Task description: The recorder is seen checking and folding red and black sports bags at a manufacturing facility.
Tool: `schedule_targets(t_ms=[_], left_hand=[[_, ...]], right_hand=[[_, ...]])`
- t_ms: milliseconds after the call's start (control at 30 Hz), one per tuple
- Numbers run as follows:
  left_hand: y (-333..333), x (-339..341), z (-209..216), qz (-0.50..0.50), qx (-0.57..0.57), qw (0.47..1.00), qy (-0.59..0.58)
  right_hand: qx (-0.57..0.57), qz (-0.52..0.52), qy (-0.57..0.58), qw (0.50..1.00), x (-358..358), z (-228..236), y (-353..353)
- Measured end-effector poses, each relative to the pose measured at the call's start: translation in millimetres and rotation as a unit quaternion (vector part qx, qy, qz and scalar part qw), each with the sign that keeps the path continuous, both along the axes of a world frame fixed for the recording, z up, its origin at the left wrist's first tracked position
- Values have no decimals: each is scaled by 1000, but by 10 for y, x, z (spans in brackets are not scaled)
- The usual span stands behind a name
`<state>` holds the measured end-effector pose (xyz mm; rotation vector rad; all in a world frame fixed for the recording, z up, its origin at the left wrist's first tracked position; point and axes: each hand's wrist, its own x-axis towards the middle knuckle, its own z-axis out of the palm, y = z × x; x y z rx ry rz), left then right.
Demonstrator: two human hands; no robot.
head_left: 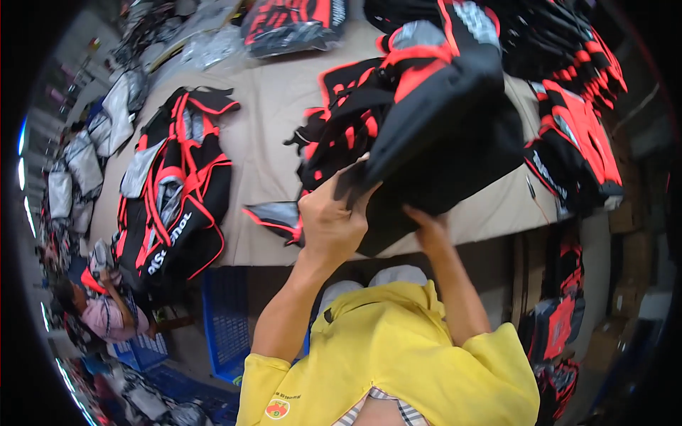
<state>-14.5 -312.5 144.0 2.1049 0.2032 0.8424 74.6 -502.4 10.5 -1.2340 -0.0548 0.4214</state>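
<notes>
Held up over the table (273,163) is a large black and orange-red bag (455,135), slightly blurred, with grey mesh parts near its far end. My left hand (334,219) is closed round black fabric at the bag's near left edge. At its lower near edge is my right hand (428,231), the thumb in front of the cloth and the fingers mostly hidden behind it. Straps and trim of black and red cloth (348,128) lie under and left of the bag; I cannot tell whether they belong to it.
Another black and red bag (174,192) lies on the left of the table. A plastic-wrapped bundle (295,28) sits at the far edge, and stacked bags (575,149) lie at the right. A blue crate (226,319) stands below. A person in pink (110,309) is at the lower left.
</notes>
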Motion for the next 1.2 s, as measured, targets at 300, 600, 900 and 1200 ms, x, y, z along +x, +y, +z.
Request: schedule_targets(t_ms=[300,600,900,1200], left_hand=[[-490,-538,-1065,168,-459,872,-22],[-385,-1322,-1944,-96,-267,881,379],[553,-1730,-1863,218,109,929,280],[1440,-174,-1532,102,162,943,271]], right_hand=[[-385,351,-458,721,235,2438,521],[-593,371,-545,461,-231,-711,408],[-603,331,-530,496,350,74,-595],[-558,172,-364,726,1430,-159,-803]])
